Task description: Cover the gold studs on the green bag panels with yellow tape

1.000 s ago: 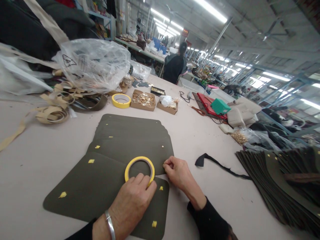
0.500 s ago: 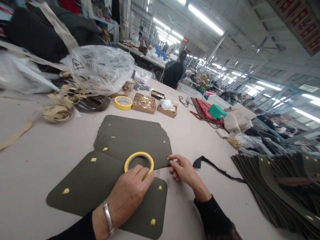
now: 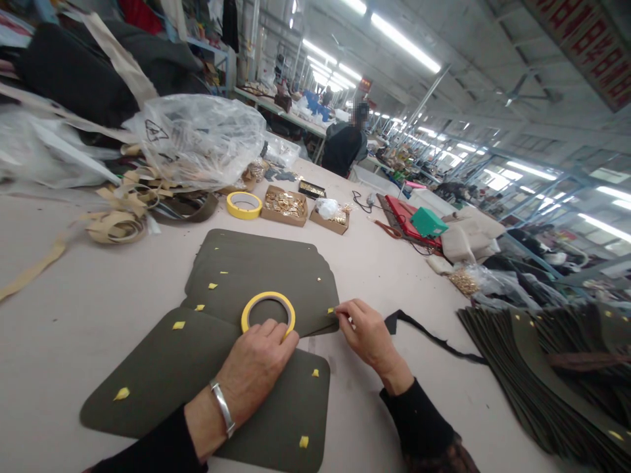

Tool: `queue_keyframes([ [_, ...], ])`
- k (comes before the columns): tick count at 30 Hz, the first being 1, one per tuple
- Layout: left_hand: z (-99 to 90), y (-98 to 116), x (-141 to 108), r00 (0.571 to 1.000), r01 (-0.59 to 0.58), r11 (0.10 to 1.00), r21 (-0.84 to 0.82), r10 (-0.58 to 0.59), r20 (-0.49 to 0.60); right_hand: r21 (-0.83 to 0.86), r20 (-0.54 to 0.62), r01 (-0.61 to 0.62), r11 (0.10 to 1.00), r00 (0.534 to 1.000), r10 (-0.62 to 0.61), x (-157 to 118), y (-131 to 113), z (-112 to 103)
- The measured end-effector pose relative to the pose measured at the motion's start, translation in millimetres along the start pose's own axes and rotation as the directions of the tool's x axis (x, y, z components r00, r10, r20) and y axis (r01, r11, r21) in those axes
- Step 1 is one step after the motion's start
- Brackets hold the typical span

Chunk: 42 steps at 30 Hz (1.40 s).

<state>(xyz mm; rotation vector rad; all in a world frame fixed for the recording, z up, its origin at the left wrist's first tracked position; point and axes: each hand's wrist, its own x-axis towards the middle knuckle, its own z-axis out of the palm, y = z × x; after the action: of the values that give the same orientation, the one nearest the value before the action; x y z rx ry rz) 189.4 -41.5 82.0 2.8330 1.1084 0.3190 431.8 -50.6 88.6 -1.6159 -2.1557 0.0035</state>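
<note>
So the left hand [image 3: 259,361] gripped the yellow tape roll [image 3: 269,295] over the dark panels [image 3: 261,259], probably keeping it handy, while the right hand [image 3: 369,336] bunched its fingertips by a yellow tab [image 3: 330,311] at their edge, couldn't tell if gripping anything tho

Another yellow tab [image 3: 200,307] has appeared.
It now shows along the left side of the dark panels [image 3: 261,263].

Both black sleeves [image 3: 421,420] end at the wrist, the right one turning sheer or lacy, perhaps, toward the blurred lower edge. A plain silver bangle [image 3: 223,410], smooth and rounded, circles the left wrist.
</note>
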Motion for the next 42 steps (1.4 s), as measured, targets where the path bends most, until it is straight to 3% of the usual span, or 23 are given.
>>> queue_keyframes([
  [2, 0.3, -0.8, -0.1, 1.0, 0.002, 1.0, -0.004, -0.002, 0.007, -0.079, 0.101, 0.143, 0.987, 0.986, -0.134, 1.6, -0.8, 0.0],
  [5, 0.5, -1.0, 0.3, 1.0, 0.001, 1.0, -0.01, -0.001, 0.017, -0.183, 0.233, 0.209, 0.961, 0.958, -0.164, 10.4, -3.9, 3.2],
  [11, 0.4, -2.9, -0.2, 1.0, 0.005, 0.999, -0.042, -0.004, 0.005, -0.209, 0.354, -0.074, 0.975, 0.924, 0.146, 31.2, -14.7, 2.2],
  [19, -7.3, -7.1, -14.9, 0.999, 0.004, 0.999, -0.04, -0.002, 0.039, 0.024, 0.371, -0.26, 0.965, 0.899, 0.233, 0.4, -39.4, -5.6],
  [25, 3.3, -1.5, -17.7, 0.996, -0.087, 0.995, 0.054, 0.086, 0.013, 0.065, 0.379, -0.326, 0.943, 0.882, 0.279, -20.2, -54.4, -6.5],
  [37, 14.5, 0.3, -19.7, 0.963, -0.146, 0.971, 0.189, 0.183, -0.198, 0.061, 0.341, -0.393, 0.917, 0.872, 0.351, -29.8, -54.3, -2.0],
  [42, -0.6, 3.3, -15.9, 0.934, -0.17, 0.976, 0.135, 0.203, -0.293, 0.078, 0.377, -0.398, 0.914, 0.86, 0.343, -42.5, -67.0, -5.0],
])
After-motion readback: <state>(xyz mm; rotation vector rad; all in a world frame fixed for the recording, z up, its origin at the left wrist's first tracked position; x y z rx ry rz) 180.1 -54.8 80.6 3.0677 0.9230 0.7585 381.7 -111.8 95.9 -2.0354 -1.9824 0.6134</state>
